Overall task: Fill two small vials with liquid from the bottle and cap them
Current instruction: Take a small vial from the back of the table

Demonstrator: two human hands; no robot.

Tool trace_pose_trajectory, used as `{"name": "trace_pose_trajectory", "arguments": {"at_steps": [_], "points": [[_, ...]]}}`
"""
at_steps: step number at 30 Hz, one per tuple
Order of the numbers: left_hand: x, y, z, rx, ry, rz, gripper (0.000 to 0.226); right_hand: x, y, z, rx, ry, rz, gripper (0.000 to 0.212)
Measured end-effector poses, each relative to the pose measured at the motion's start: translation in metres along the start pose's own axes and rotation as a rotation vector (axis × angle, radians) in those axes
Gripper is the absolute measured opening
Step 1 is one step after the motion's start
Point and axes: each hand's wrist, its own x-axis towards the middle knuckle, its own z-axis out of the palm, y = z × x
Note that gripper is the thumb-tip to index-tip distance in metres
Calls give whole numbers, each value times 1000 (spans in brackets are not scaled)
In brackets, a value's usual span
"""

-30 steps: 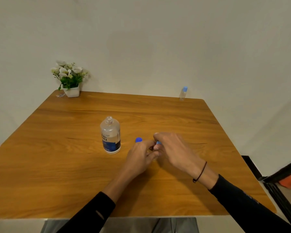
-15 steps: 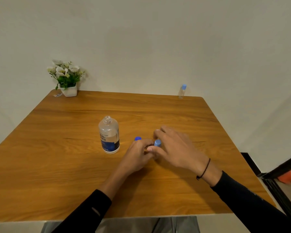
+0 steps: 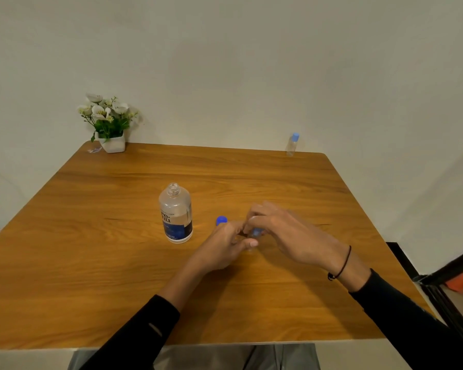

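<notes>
Your two hands are bunched together near the middle of the table (image 3: 91, 263), and that's where it gets murky. Your right hand (image 3: 286, 233) is curled over a small blue cap (image 3: 256, 232), fingers closed around it, but the whole hand is motion-blurred so only a smudge of blue peeks out. Your left hand (image 3: 225, 247) is pinched shut right against it, thumb pressed forward. It looks like it's gripping the vial under that cap, though the vial body is basically hidden between your fingers, so I can't tell how full it is or whether the cap is seated.

Just behind your left knuckles there's a second, darker blue cap (image 3: 221, 220); only its top pokes out, so I can't tell what it's sitting on.

To the left of that stands the bottle (image 3: 175, 213), upright, neck open, clear with a dark blue label, liquid roughly halfway up. It's near your left hand but not touching.

Way back at the far right edge, another vial with a light blue cap (image 3: 292, 144) stands upright, well apart from everything. A potted white flower plant (image 3: 108, 124) sits at the far left corner, with some tiny clear thing beside it I can't identify. Your black sleeves run out of the bottom of the view.
</notes>
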Motion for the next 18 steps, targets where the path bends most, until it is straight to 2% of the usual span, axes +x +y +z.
{"name": "trace_pose_trajectory", "arguments": {"at_steps": [3,6,8,9,11,13,16,18], "points": [[1,0,-3,-5,-39,28,12,0,2,-1,5,-8,-22,46],[3,-2,-4,10,-19,52,16,0,3,-3,158,-7,-8,71],[3,-5,-2,38,-24,53,9,-1,2,-4,223,75,88,60],[3,-7,-2,55,-24,55,11,0,1,-5,164,108,150,53],[3,-7,-3,69,-31,59,14,4,-3,-5,-109,59,252,57],[4,-6,-4,37,-47,47,11,8,-9,-4,-308,-24,259,48],[5,-6,-3,12,-48,13,6,10,-13,-7,-243,-4,190,17],[4,-6,-3,12,-43,10,10,9,-13,-11,-155,5,136,16]]}}
